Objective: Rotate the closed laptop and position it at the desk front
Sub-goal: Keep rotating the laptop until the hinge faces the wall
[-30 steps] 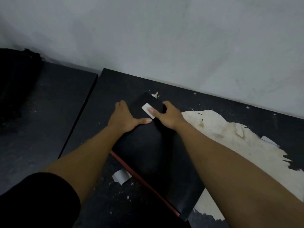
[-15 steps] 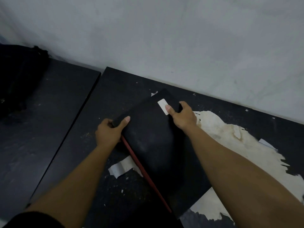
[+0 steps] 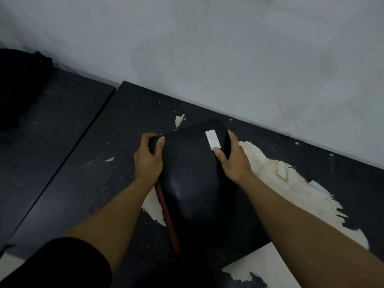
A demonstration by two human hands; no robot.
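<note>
We are clamping the closed laptop (image 3: pixel 197 183) at its far corners, left hand (image 3: pixel 148 161) at 10 o'clock, right hand (image 3: pixel 233 161) at 2 o'clock, each grip pinching an edge. It is lying mid-bench (image 3: pixel 93 173), long side running toward us, so the turn looks mostly made. We are judging the final squaring and settling at the front as not yet done.

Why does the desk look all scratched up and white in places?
The desk's black coating has peeled off, baring a big pale patch right of the laptop and smaller flakes elsewhere. Both hands grip the laptop, which looks undamaged.

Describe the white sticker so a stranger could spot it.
Start at the black desk against the wall, then the closed black laptop on it. The white sticker sits on the lid's far right corner: a neat rectangle, unlike the ragged peeled patches.
</note>
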